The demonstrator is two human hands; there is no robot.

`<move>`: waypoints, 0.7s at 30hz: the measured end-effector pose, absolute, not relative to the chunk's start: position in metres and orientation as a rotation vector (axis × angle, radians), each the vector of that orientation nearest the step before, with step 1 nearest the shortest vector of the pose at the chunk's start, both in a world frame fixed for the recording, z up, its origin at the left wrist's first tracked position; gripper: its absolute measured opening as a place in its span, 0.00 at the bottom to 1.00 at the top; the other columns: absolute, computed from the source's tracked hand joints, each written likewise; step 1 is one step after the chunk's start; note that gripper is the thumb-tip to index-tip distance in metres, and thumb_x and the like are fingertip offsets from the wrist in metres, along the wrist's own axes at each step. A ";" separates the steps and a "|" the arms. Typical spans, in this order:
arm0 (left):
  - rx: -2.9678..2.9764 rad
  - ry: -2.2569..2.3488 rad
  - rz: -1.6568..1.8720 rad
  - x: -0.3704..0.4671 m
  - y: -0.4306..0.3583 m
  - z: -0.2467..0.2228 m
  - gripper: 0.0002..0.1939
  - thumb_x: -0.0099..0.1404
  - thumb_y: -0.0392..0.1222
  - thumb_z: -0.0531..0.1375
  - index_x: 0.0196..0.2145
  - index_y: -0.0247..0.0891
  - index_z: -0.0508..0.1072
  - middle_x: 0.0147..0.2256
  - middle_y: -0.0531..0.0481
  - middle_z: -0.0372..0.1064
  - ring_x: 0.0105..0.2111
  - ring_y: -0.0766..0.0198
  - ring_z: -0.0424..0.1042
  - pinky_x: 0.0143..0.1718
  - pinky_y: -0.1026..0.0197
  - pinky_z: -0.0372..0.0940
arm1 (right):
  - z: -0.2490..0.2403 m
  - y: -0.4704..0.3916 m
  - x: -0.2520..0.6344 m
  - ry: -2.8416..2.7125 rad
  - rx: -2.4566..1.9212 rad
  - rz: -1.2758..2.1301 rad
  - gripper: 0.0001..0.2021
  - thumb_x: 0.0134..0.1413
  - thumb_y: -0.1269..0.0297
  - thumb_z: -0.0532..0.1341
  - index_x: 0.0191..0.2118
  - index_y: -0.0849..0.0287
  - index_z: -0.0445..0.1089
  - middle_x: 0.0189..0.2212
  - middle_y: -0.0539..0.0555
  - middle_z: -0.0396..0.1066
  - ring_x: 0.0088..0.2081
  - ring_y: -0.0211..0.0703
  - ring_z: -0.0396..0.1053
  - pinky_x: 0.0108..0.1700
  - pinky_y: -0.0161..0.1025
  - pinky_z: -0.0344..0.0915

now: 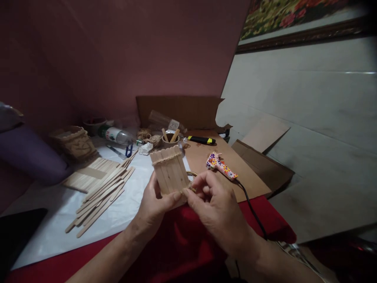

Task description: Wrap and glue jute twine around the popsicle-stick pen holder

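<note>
A small box-like piece of wooden craft sticks, with twine along its upper edge, is held up over the table's front edge. My left hand is closed around its lower left side, the thumb along the bottom. My right hand pinches at its lower right corner, where a bit of twine shows between thumb and index finger. A yellowish ring-like strand shows behind the piece, near my right fingers. The far side of the wooden piece is hidden.
Loose craft sticks lie left on white paper. A patterned glue gun and a yellow-black cutter rest on cardboard. Behind are a cup of sticks, bottles and twine.
</note>
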State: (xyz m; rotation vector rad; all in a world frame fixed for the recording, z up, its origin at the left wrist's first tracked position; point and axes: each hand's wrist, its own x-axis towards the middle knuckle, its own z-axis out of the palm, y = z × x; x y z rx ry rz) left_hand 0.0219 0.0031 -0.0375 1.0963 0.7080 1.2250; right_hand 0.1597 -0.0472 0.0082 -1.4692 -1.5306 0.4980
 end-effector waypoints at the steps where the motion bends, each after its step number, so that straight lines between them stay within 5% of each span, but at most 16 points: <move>1: 1.069 0.690 1.214 0.022 0.003 -0.036 0.27 0.49 0.43 0.69 0.46 0.39 0.66 0.40 0.47 0.73 0.39 0.56 0.73 0.38 0.59 0.68 | 0.009 -0.045 0.161 -1.492 -1.446 0.589 0.07 0.53 0.64 0.62 0.31 0.56 0.62 0.19 0.44 0.65 0.21 0.35 0.65 0.23 0.31 0.59; 8: 0.939 0.637 1.150 0.025 -0.003 -0.018 0.29 0.48 0.44 0.68 0.47 0.35 0.67 0.40 0.43 0.72 0.39 0.54 0.72 0.38 0.56 0.68 | 0.009 -0.040 0.167 -1.270 -1.209 0.883 0.09 0.57 0.58 0.60 0.34 0.56 0.60 0.20 0.43 0.63 0.21 0.34 0.63 0.24 0.32 0.62; 12: 0.891 0.644 1.155 0.026 -0.003 -0.014 0.29 0.47 0.42 0.68 0.47 0.35 0.67 0.40 0.43 0.72 0.38 0.55 0.72 0.37 0.57 0.68 | 0.006 -0.047 0.170 -1.551 -1.140 0.512 0.01 0.58 0.67 0.58 0.35 0.56 0.64 0.24 0.46 0.65 0.23 0.35 0.63 0.24 0.32 0.60; 21: 0.979 0.631 1.171 0.022 0.001 -0.029 0.28 0.51 0.40 0.68 0.49 0.39 0.65 0.44 0.44 0.72 0.44 0.53 0.71 0.43 0.56 0.66 | 0.003 -0.045 0.172 -2.124 -1.006 -0.192 0.08 0.58 0.74 0.56 0.43 0.63 0.67 0.29 0.54 0.74 0.29 0.41 0.70 0.31 0.38 0.62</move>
